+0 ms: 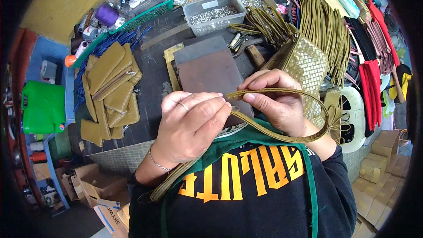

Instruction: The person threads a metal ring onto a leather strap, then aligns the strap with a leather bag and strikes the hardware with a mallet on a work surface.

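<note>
Black fabric sweatshirt (251, 211) with yellow lettering covers my chest. Just beyond, my left hand (194, 123) and right hand (280, 109) sit close together, both pinching a looped, narrow olive-gold strap (266, 130) by the near side of the dark worktop (152, 68); flat olive-gold pouches (105, 71) lie left.

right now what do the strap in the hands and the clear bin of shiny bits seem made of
Strap: perhaps leather or faux leather, olive, judging by its soft sheen. Bin: probably plastic, smooth and translucent, its shiny bits showing through the wall.

Narrow olive strap (327, 117), loosely looped
</note>
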The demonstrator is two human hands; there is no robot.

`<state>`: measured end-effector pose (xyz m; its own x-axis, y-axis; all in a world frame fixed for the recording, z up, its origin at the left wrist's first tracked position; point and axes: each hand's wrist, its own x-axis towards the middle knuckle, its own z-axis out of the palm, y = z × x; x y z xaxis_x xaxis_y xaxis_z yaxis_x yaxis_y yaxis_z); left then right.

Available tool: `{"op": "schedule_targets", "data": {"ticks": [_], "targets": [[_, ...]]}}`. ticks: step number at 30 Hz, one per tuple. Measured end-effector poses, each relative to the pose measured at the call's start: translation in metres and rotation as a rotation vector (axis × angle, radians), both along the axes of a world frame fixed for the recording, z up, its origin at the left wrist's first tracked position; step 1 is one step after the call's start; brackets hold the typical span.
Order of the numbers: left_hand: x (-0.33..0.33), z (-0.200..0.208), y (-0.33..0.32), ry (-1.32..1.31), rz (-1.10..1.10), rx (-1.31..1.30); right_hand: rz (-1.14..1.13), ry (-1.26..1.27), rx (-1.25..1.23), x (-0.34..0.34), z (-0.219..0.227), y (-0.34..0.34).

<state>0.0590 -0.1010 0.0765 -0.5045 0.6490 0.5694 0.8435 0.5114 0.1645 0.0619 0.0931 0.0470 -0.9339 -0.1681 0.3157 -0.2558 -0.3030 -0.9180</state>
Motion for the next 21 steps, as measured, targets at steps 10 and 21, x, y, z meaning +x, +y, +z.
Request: {"op": "schedule_targets", "data": {"ticks": [10,21], "targets": [[0.000,-0.003,0.000,-0.110,-0.047,0.109,-0.140,0.177,0.150,-0.015,0.005,0.023],[-0.012,-0.031,-0.001,-0.535,0.016,0.737,-0.375,0.410,1.292,-0.272,0.027,0.066]]}}
